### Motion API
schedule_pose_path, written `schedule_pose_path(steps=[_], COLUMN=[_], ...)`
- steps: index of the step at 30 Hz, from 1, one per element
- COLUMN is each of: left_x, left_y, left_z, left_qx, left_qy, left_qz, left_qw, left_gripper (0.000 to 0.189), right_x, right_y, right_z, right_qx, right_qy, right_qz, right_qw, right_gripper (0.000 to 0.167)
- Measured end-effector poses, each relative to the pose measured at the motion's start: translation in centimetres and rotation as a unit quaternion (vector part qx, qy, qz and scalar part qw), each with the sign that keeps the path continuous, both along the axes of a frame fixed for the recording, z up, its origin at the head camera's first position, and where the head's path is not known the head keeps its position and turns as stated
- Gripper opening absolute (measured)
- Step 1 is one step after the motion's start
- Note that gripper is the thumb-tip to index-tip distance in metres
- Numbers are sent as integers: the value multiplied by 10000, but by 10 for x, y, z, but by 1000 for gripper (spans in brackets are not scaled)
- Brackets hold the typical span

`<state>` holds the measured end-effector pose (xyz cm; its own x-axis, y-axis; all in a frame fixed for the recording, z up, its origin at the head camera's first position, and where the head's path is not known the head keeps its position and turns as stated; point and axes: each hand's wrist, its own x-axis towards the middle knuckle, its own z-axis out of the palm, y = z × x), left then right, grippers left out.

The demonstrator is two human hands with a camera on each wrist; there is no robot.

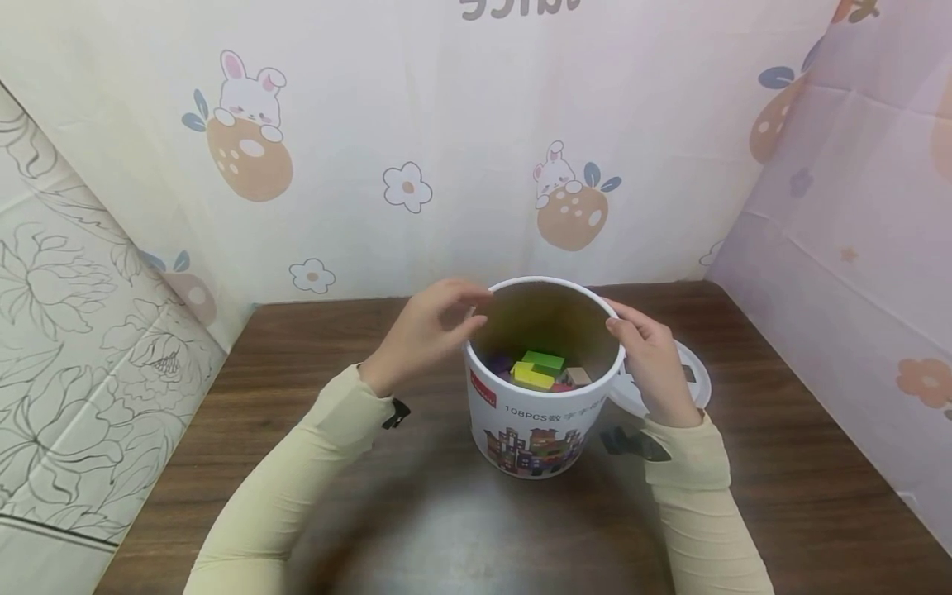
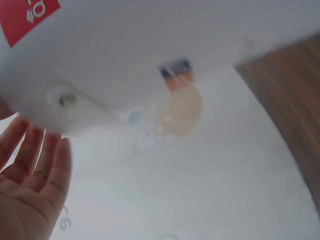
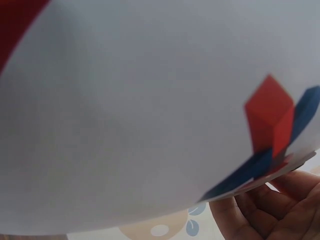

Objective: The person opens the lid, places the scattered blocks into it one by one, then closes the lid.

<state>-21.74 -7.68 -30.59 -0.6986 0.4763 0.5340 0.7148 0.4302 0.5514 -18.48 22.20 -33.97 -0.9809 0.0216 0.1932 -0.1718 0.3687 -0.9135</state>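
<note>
A white bucket (image 1: 531, 421) with a printed picture of blocks stands upright on the table, its top uncovered. Inside lie coloured blocks, among them a yellow block (image 1: 532, 376) and a green block (image 1: 545, 362). My right hand (image 1: 650, 364) grips the bucket's right rim, thumb over the edge and fingers outside. At the left rim is my left hand (image 1: 427, 330), thumb and fingers apart and loosely bent. The left wrist view shows the left fingers (image 2: 55, 165) relaxed beside the bucket wall; whether they touch it I cannot tell.
A white lid (image 1: 702, 387) lies on the table to the right of the bucket, partly hidden by the right hand. The brown wooden table (image 1: 297, 355) meets a printed curtain (image 1: 476, 231) at the back, with more curtain on both sides.
</note>
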Motion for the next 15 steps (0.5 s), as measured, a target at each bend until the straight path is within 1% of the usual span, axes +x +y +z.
schedule_pose_path(steps=[4,6,9,12,15], left_x=[5,8,11,15,20], left_y=[-27,-41,-62,-85,-109], left_z=[-12,-18,-27,-35,-47], left_qx=[-67,-215,-463,-860,-1263], left_qy=[-42,-156,-380,-718,-1162], left_qz=[396,606,813,966,997], left_qw=[9992,9978,9949,9890,9801], left_gripper=[34,35,36,36,37], right_x=[0,0,-1,-1,0], right_y=[0,0,0,0,-1], right_z=[-1,-1,-1,0,1], right_qx=[-47,-63,-35,-99,-188], right_qy=[-51,-62,-49,-40,-49], right_qz=[-9,-18,-53,-53,-45], right_qw=[10000,10000,10000,9999,9998], right_gripper=[47,48,47,45,44])
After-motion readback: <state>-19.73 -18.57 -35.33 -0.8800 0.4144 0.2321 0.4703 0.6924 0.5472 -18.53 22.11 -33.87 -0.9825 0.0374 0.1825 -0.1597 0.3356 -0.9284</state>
